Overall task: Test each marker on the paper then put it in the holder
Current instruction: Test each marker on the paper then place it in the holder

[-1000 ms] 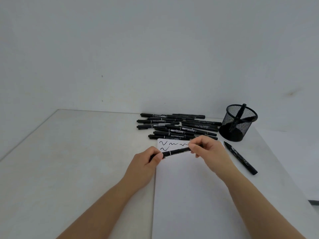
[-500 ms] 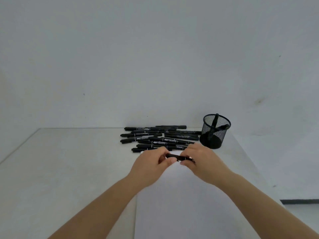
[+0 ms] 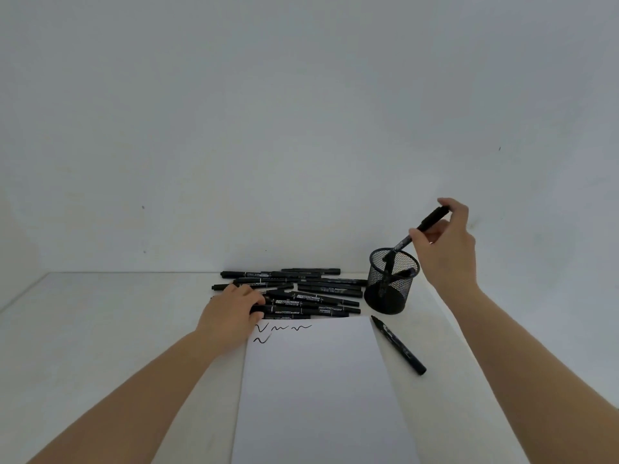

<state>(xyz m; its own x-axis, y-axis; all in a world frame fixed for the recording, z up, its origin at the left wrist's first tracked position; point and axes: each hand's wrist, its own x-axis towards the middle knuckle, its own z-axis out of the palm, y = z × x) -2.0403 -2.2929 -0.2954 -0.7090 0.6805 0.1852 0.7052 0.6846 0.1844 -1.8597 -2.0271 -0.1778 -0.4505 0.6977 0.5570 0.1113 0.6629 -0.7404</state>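
The left hand (image 3: 231, 314) covers the near-left ends of the markers (image 3: 301, 289) piled at the bench's far edge, so whether it grips one cannot be told. Mesh blurs the pens inside the holder (image 3: 390, 283). The paper (image 3: 318, 396) runs off the bottom edge.

white table (image 3: 100, 329), plain grey wall (image 3: 301, 112)
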